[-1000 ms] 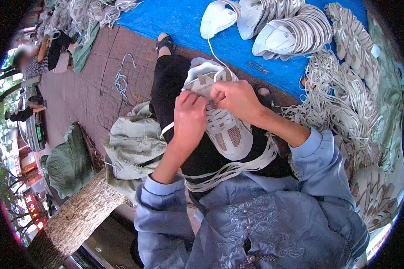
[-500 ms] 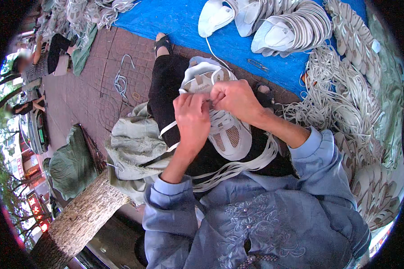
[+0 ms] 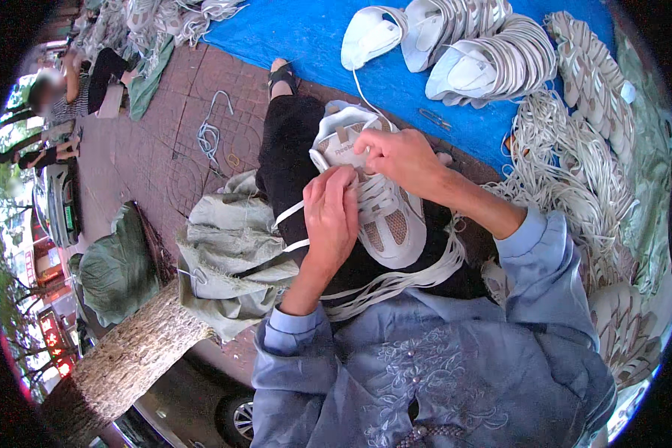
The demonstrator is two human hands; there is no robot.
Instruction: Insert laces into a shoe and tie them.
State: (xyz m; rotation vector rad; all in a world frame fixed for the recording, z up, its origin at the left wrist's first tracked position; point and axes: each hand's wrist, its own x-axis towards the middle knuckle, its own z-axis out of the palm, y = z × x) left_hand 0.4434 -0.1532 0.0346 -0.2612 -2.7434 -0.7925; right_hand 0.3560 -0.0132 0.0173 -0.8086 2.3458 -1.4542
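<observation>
**2 hands lacing a white shoe on the lap**

Beyond the grip, the blue tarp (image 3: 306,37) covers the ground, carrying rows of stacked white shoe uppers (image 3: 493,52) at its far edge. To the right of the grip, a heap of loose white laces (image 3: 560,194) spreads over the tarp's edge. To the left and below it, a grey-green sack (image 3: 228,254) lies crumpled on the brick paving, with a tree trunk (image 3: 127,366) just beyond that.

The white shoe (image 3: 373,201) rests on the person's lap, over black trousers, heel end pointing away from the body. A bundle of 1 kind of flat white laces (image 3: 396,280) lies across the thighs just under it.

The right hand (image 3: 399,153) sits on the shoe's upper part, fingers pinched on a lace at the eyelets. The left hand (image 3: 332,213) touches the shoe's left side, fingers curled closed on the white lace (image 3: 295,213) that trails out leftward from it.
</observation>
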